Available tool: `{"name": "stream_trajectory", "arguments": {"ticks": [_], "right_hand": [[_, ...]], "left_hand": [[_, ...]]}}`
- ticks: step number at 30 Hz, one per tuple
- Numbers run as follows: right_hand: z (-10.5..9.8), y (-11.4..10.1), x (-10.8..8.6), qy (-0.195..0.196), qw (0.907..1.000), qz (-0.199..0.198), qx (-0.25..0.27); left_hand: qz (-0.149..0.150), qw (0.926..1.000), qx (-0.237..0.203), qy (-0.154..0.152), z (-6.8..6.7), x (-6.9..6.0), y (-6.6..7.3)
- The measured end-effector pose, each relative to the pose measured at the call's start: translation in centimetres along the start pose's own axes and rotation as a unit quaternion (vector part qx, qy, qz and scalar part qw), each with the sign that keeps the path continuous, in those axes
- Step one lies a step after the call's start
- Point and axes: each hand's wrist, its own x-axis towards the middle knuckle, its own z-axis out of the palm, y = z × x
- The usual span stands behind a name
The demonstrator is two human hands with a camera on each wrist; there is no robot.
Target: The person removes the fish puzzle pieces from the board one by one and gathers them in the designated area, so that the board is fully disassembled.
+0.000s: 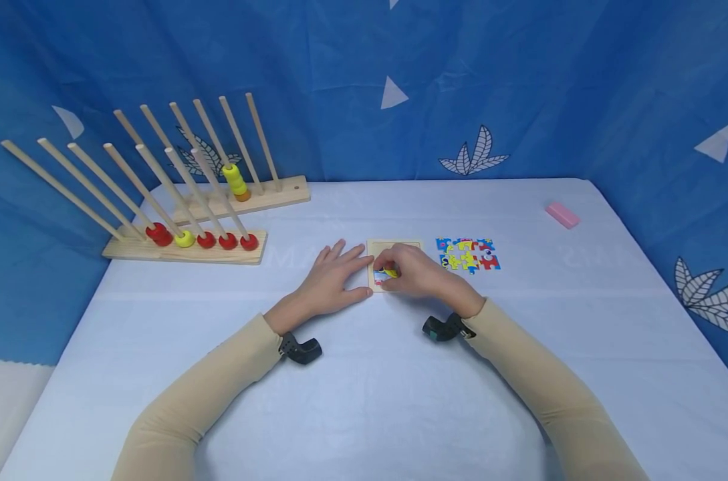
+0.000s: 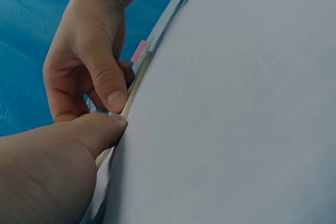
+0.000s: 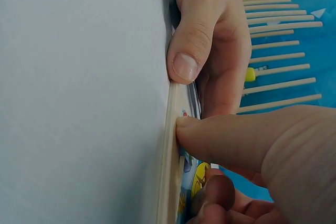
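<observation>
A small wooden puzzle tray (image 1: 395, 242) lies flat on the table, with a few coloured pieces in its lower left part. My left hand (image 1: 335, 277) rests flat with fingers spread, thumb and fingertips touching the tray's left edge. Over the tray, my right hand (image 1: 416, 270) curls its fingers and pinches a yellow-patterned puzzle piece (image 1: 390, 272), also visible in the right wrist view as a yellow piece (image 3: 200, 176) by the fingers. The right hand covers much of the tray. Right of it lies a block of colourful puzzle pieces (image 1: 467, 255), mostly fitted together.
Two wooden peg stands stand at the left: a front stand (image 1: 183, 252) with red and yellow beads, a rear stand (image 1: 279, 192) with yellow and orange ones. A pink block (image 1: 562, 215) lies at the back right. Blue cloth (image 1: 364, 87) hangs behind the table.
</observation>
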Motion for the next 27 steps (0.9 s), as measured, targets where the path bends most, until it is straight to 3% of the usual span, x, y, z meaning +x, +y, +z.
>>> {"name": "stream_trajectory", "arguments": {"ticks": [20, 27], "right_hand": [[0.12, 0.57, -0.41, 0.015, 0.9978, -0.016, 0.062], [-0.51, 0.75, -0.65, 0.002, 0.9951, 0.021, 0.097]], "left_hand": [[-0.003, 1.0, 0.005, -0.001, 0.1, 0.08, -0.06], [0.002, 1.0, 0.007, 0.002, 0.11, 0.08, -0.02]]}}
